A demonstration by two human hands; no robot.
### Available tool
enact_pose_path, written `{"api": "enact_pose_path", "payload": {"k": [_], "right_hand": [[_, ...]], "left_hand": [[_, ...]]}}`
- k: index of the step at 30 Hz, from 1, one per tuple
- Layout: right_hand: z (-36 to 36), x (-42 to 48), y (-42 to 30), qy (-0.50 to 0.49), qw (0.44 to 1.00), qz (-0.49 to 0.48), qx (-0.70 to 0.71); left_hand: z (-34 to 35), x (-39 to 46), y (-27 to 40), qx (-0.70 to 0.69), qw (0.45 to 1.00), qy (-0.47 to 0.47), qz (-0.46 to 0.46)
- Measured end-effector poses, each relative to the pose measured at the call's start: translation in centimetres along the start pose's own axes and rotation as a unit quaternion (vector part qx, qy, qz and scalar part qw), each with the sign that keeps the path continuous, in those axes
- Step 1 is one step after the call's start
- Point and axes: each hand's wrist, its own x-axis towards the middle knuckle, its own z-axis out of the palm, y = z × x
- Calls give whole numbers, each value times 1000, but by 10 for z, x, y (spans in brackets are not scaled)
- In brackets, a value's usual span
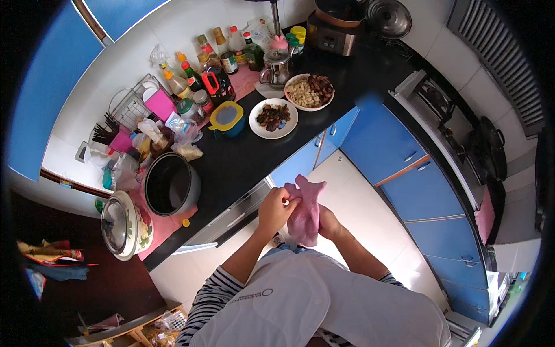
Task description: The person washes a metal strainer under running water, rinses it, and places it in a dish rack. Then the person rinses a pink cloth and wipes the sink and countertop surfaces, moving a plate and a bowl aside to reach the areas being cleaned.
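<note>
A pink cloth hangs bunched in front of my apron, above the tiled floor. My left hand pinches its upper left part between thumb and fingers. On the cloth's other side, my right hand grips the edge, its fingers partly hidden behind the fabric. Beyond my hands runs a black countertop. On it stand a white plate of dark cooked food and a bowl holding pale pieces beside browned meat.
Left on the counter are an inner cooking pot, a lidded floral pot and a yellow-lidded blue container. Sauce bottles line the wall near a glass kettle. A gas stove tops blue cabinets at right.
</note>
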Motion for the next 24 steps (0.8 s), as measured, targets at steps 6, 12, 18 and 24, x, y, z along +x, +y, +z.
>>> {"api": "enact_pose_path", "payload": {"k": [6,12,18,24], "right_hand": [[-17,17,-8,75,962,-164,-205],[21,36,-2,-102,990,-13,-97],[33,52,19,-78,954,-65,-283],[38,55,-4,-95,990,-88,-52]], "left_hand": [[-6,-6,-21,-180,981,55,40],[-24,-5,-40,-342,938,-5,-54],[-49,-8,-37,-182,982,-12,-54],[-61,-27,-61,-359,907,162,-152]]}}
